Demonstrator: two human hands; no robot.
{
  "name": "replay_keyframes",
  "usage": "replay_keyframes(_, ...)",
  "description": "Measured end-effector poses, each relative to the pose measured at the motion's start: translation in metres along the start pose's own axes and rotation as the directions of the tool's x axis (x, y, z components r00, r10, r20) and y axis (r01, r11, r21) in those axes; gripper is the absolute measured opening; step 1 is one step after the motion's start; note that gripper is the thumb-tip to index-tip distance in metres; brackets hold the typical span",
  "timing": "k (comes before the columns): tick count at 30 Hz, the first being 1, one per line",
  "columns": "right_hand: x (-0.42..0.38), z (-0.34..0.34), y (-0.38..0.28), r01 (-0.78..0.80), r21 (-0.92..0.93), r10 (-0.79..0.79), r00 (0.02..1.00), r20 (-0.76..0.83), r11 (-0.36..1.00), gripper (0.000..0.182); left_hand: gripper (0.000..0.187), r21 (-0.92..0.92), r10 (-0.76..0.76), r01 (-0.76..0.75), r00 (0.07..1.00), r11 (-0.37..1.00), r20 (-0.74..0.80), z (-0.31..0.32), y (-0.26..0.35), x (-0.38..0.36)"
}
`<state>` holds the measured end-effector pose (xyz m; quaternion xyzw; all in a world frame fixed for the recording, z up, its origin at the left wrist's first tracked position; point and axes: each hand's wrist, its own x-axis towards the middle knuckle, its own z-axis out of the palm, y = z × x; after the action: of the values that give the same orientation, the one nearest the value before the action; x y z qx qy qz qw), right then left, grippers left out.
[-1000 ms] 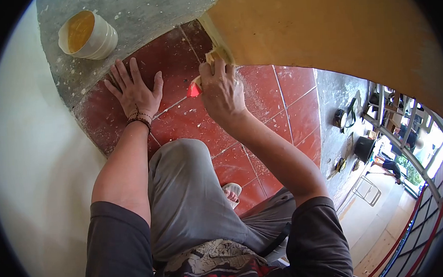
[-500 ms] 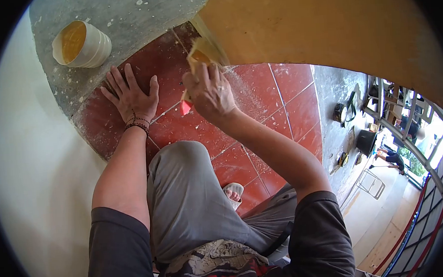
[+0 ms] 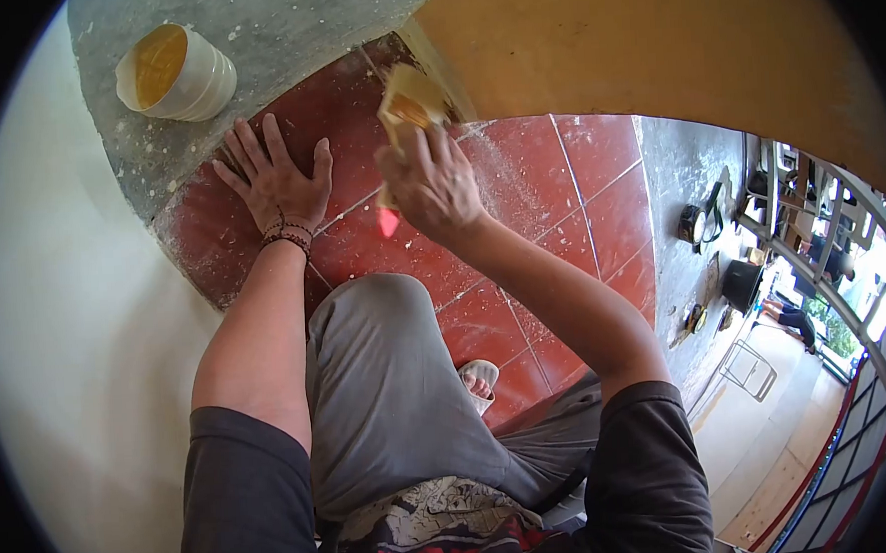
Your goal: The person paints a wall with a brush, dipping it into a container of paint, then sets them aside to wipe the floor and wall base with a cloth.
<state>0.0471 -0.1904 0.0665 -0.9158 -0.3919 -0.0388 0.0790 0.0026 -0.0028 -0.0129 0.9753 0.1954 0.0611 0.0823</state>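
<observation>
My right hand (image 3: 436, 189) is closed round a paintbrush (image 3: 408, 90), its broad head smeared with yellow-ochre paint and its handle ending in a pinkish-red tip. The brush head is close beside the foot of an ochre-painted wall (image 3: 651, 40), above red floor tiles (image 3: 528, 172). Flat on the tiles to the left lies my left hand (image 3: 283, 190), fingers spread, holding nothing, with a dark bracelet at the wrist. Just beyond its fingertips stands a whitish plastic tub (image 3: 211, 86), coated inside with ochre paint.
Pale wall (image 3: 73, 296) rises close on my left. Paint-spotted grey concrete (image 3: 320, 28) borders the tiles. Off to the right are a black bucket (image 3: 741, 283), a roll of tape (image 3: 692, 223), metal framing (image 3: 814, 272) and, farther away, a person (image 3: 794, 320).
The view has shifted slightly, moving the scene rightward. My right hand has tilted the paintbrush, showing more of its painted face. My left hand stays planted on the tiles.
</observation>
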Motion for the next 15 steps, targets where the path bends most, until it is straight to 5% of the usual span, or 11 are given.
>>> replay_keyframes(8,0.082,0.041,0.011,-0.036,-0.145,0.011,0.985,-0.170,0.989,0.021,0.083,0.037,0.018,-0.019,0.999,0.999,0.043,0.002,-0.003,0.000)
replay_keyframes(15,0.015,0.025,0.020,-0.006,-0.131,-0.002,0.998,-0.057,0.991,0.024,0.082,0.016,-0.016,0.015,0.998,1.000,0.053,0.000,0.000,0.001)
